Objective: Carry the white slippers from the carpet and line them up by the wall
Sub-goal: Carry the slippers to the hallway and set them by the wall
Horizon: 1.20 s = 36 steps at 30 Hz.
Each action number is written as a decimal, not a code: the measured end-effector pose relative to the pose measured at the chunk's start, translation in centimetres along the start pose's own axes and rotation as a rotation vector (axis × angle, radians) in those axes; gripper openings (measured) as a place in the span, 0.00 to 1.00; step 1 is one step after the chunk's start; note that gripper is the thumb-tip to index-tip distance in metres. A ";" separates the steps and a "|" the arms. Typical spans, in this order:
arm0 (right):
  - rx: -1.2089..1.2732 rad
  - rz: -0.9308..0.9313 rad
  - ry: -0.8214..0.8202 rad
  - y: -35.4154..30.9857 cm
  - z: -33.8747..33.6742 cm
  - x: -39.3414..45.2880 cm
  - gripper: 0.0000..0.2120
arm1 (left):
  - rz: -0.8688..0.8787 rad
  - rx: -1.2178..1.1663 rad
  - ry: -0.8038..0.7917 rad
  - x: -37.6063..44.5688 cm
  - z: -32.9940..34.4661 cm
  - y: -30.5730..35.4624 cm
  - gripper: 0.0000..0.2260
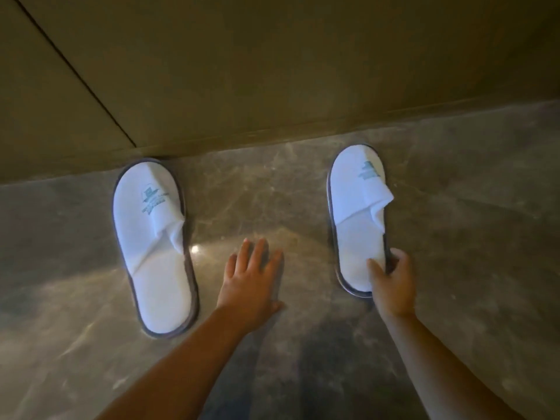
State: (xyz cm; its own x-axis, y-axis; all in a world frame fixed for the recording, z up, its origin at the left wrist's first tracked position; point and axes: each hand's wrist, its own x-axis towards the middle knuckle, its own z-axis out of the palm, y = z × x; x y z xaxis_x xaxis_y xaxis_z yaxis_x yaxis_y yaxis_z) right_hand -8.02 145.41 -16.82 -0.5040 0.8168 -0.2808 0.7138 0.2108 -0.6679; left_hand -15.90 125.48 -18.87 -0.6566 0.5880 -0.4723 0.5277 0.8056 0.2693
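Two white slippers with a blue-green logo lie on the polished stone floor, toes pointing at the wall. The left slipper rests flat with its toe touching the wall's base. The right slipper lies a good way to the right, its toe close to the wall. My right hand grips the right slipper's heel, thumb on the insole and fingers around the rim. My left hand hovers between the two slippers, fingers spread, holding nothing.
The brown marbled stone floor runs from the wall toward me on all sides. A dark vertical seam splits the wall panels at upper left. No carpet shows in this view.
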 end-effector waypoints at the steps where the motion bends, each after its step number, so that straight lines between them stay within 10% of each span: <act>1: -0.077 -0.016 -0.025 0.1 -0.2 0.3 0.24 | -0.015 0.004 -0.018 0.5 0.1 0.8 0.42; 10: -0.590 0.015 -0.127 -0.3 2.8 -0.4 0.50 | -0.089 0.101 -0.119 2.0 0.4 3.7 0.44; 36: -0.615 -0.309 -0.251 0.4 -1.7 4.4 0.35 | -0.091 0.234 -0.156 2.1 -0.1 4.0 0.43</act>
State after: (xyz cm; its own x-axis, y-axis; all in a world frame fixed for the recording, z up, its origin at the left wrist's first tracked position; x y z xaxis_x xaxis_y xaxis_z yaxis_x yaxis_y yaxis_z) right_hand -9.14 149.97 -17.15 -0.7703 0.5389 -0.3410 0.6275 0.7357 -0.2548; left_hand -15.20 129.90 -18.73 -0.6255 0.4812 -0.6142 0.5922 0.8053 0.0278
